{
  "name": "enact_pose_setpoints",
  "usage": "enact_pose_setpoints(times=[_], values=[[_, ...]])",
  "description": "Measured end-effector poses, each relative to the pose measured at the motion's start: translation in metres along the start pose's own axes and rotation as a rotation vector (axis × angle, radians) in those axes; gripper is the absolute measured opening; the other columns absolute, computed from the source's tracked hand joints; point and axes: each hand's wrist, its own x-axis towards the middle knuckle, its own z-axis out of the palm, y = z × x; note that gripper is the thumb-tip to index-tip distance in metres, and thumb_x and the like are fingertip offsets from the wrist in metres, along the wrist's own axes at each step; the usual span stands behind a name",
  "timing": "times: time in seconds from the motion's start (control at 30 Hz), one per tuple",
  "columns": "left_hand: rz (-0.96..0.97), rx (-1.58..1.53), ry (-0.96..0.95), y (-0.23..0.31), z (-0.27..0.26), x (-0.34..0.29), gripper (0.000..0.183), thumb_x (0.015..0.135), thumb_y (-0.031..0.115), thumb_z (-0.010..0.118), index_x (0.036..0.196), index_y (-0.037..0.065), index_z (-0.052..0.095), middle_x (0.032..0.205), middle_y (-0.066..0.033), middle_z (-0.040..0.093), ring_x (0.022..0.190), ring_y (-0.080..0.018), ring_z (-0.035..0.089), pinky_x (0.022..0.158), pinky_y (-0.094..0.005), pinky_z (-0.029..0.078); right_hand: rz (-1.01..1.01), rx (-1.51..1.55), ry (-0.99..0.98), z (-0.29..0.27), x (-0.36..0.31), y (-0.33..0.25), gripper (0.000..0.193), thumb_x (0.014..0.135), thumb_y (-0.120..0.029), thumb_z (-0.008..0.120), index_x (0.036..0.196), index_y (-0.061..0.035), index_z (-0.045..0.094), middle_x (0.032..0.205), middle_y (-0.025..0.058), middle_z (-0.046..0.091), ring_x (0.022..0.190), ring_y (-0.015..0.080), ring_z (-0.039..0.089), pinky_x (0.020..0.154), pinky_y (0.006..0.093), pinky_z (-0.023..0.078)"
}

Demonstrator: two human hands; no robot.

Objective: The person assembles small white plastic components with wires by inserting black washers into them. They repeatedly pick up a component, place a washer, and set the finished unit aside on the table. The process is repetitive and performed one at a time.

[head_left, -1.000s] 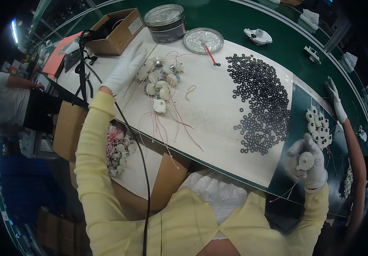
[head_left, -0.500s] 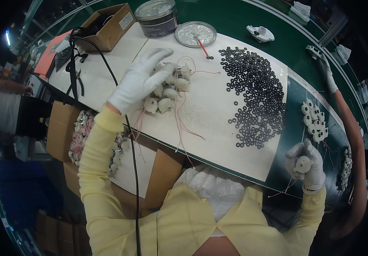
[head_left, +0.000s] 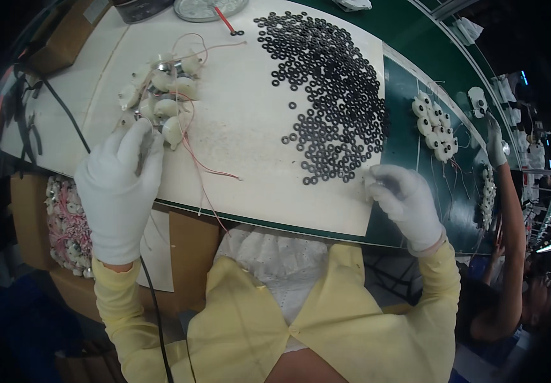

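Note:
My left hand [head_left: 119, 191], in a white glove, is closed at the near edge of a pile of small white motors [head_left: 163, 83] with thin pink wires. Between its thumb and fingers shows a greyish, partly hidden piece that looks like one of these motors. Beside the right edge of a broad spread of black rings [head_left: 333, 89], my gloved right hand [head_left: 409, 201] has its thumb and forefinger pinched together. A small pale thing seems to sit at those fingertips, too blurred to name.
Motors fitted with black rings [head_left: 435, 127] stand grouped on the green surface at right. A co-worker's gloved hand [head_left: 494, 143] reaches in beyond them. At lower left, a cardboard box [head_left: 33, 223] holds wired motors. A black cable [head_left: 65, 108] crosses the left side; a round lid [head_left: 195, 9] lies far back.
My view has shifted. My left hand has gone from open above the motors to closed at their near edge. My right hand has moved from the green surface to the rings; its motor no longer shows clearly.

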Motion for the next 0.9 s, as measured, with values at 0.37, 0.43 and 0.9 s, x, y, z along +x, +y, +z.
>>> enact_pose_setpoints(times=[0.37, 0.43, 0.9], values=[[-0.099, -0.124, -0.064, -0.004, 0.006, -0.017, 0.04, 0.087, 0.012, 0.077, 0.126, 0.006, 0.068, 0.093, -0.0073, 0.068, 0.08, -0.0274, 0.064, 0.073, -0.0399, 0.051, -0.139, -0.188, -0.093, 0.005, 0.014, -0.01, 0.028, 0.091, -0.003, 0.07, 0.119, -0.0021, 0.062, 0.092, 0.0092, 0.074, 0.076, 0.0257, 0.073, 0.068, 0.0346, 0.057], [-0.018, -0.083, -0.037, -0.008, 0.009, -0.016, 0.044, 0.088, 0.012, 0.075, 0.13, 0.006, 0.066, 0.096, -0.0084, 0.068, 0.083, -0.0281, 0.063, 0.075, -0.0399, 0.051, -0.191, -0.267, -0.107, 0.004, 0.018, -0.012, 0.029, 0.09, -0.003, 0.072, 0.117, -0.0034, 0.063, 0.09, 0.0081, 0.071, 0.074, 0.0265, 0.072, 0.066, 0.036, 0.056], [-0.075, -0.444, -0.08, -0.006, 0.014, -0.018, 0.036, 0.09, 0.008, 0.073, 0.125, 0.004, 0.069, 0.096, -0.0095, 0.067, 0.083, -0.0272, 0.062, 0.076, -0.038, 0.05, -0.433, -0.952, -0.111, 0.0, 0.024, -0.036, 0.042, 0.077, -0.011, 0.081, 0.117, -0.0198, 0.068, 0.104, 0.0002, 0.064, 0.091, 0.023, 0.062, 0.081, 0.0382, 0.046]])
